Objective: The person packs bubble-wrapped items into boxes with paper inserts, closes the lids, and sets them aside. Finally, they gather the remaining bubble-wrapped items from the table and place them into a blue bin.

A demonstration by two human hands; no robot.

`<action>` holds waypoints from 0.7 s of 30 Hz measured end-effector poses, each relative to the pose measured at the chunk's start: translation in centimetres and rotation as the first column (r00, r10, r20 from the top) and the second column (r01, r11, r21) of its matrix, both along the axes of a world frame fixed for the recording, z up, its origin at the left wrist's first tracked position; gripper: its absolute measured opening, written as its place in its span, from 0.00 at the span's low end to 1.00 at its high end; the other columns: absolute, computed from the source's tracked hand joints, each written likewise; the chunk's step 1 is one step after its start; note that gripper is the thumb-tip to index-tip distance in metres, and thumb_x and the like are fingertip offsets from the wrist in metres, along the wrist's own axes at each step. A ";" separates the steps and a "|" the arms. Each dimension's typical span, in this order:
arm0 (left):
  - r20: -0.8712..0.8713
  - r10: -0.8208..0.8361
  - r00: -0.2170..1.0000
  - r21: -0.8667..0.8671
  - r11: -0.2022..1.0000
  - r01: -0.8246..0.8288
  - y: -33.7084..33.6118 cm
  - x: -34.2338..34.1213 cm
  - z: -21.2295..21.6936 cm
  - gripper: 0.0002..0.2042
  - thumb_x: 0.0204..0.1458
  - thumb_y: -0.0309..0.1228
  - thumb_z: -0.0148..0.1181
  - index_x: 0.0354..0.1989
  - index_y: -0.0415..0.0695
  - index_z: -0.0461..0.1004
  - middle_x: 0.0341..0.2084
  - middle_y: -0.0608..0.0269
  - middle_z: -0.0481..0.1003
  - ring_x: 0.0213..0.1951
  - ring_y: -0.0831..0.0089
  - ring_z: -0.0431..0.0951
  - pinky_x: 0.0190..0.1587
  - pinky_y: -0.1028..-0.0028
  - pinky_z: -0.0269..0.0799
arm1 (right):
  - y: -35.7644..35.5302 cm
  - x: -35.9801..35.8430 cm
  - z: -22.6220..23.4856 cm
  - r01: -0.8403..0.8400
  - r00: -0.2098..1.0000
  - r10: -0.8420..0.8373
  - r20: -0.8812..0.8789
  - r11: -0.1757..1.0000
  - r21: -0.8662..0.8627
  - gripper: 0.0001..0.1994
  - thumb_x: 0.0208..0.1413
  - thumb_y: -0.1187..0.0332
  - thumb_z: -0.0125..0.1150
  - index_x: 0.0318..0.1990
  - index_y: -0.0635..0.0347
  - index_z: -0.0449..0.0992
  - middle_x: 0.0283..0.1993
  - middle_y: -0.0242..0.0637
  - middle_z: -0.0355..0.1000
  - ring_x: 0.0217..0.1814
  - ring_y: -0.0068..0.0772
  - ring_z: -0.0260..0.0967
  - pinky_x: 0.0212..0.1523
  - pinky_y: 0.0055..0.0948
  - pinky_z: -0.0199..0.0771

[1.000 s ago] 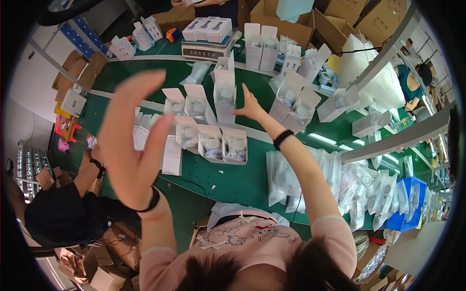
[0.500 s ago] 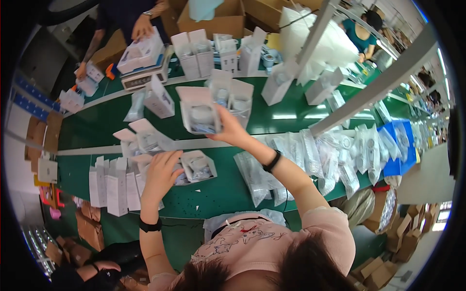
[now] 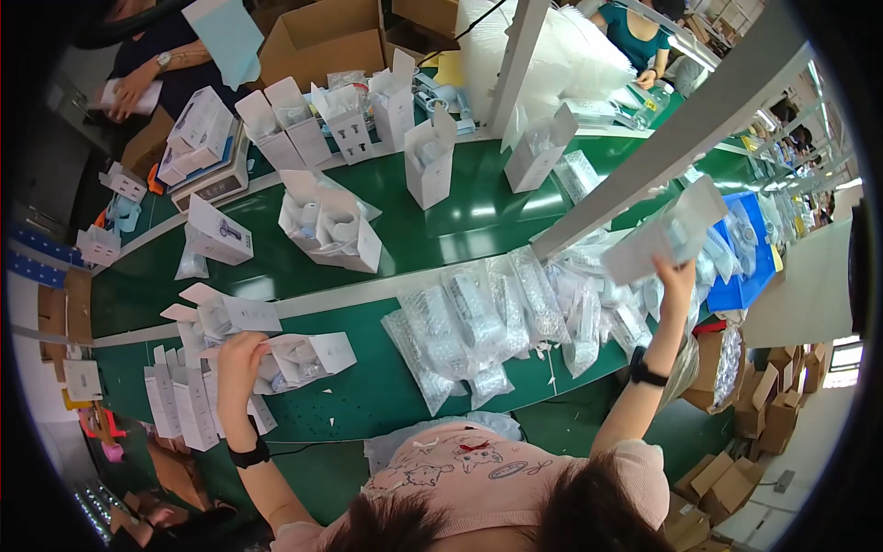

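Crowded along a green counter [image 3: 441, 239] crossed by a pale rail [image 3: 368, 287], beneath a slanting metal post [image 3: 699, 120].

Seen in the head view, towards 3 o'clock: with the right hand [image 3: 678, 279], gripping a white box [image 3: 635, 258] by its near lower side, fingers [image 3: 662, 267] bent in firmly against the cardboard, presumably to leave the raised flap [image 3: 704, 207] and filled mouth free. Tilted, over clear wrapped packs [image 3: 474, 317] spread from the centre to 3 o'clock, and near a blue bin [image 3: 756, 276] farther out.

At 8 o'clock: with the left hand [image 3: 241, 363], fingers bent together at the rim of an open box [image 3: 326, 357], perhaps to steady it; impossible to make out whether pinching or merely resting.

Just below, at 8 o'clock: printed cartons [image 3: 193, 409] lined up side by side, likely to save room. At 10 o'clock: paired boxes [image 3: 354, 253] set together with flaps up, apparently to leave the contents reachable; beyond, a scale [image 3: 216, 189] under stacked boxes [image 3: 196, 138]. At 12 and 1 o'clock: single boxes [image 3: 430, 175], upright and apart, probably to avoid spilling.
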State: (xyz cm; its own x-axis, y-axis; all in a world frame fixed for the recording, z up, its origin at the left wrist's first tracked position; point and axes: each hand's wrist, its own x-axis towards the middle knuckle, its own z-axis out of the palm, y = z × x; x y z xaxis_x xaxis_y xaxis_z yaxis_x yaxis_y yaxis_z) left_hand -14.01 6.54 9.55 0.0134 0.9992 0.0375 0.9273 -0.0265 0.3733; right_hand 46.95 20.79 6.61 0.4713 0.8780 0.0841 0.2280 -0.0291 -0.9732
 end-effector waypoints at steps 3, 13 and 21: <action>-0.016 0.050 0.999 -0.018 0.999 -0.050 -0.3 0.5 0.5 0.06 0.37 0.23 0.55 0.26 0.38 0.71 0.24 0.54 0.71 0.28 0.55 0.70 0.30 0.68 0.65 | 10.1 4.3 -7.4 0.291 0.946 -0.303 0.112 0.950 0.117 0.30 0.34 0.71 0.66 0.48 0.64 0.60 0.45 0.40 0.64 0.45 0.32 0.62 0.43 0.29 0.64; -0.055 0.121 0.991 -0.068 0.990 -0.125 -0.9 -0.1 0.1 0.05 0.36 0.23 0.56 0.25 0.38 0.72 0.21 0.54 0.72 0.27 0.56 0.72 0.31 0.69 0.66 | 25.5 13.4 -22.9 -0.104 0.832 -0.121 0.542 0.925 0.367 0.21 0.49 0.71 0.52 0.50 0.63 0.56 0.54 0.45 0.55 0.46 0.33 0.61 0.39 0.31 0.66; -0.084 0.103 0.991 -0.044 0.993 -0.107 -0.5 0.2 0.2 0.04 0.35 0.22 0.55 0.23 0.39 0.71 0.21 0.55 0.71 0.27 0.57 0.72 0.30 0.67 0.66 | 10.4 -5.3 -4.4 0.161 0.831 -0.452 0.324 0.753 0.638 0.10 0.50 0.73 0.48 0.40 0.66 0.65 0.42 0.45 0.63 0.42 0.35 0.62 0.42 0.31 0.64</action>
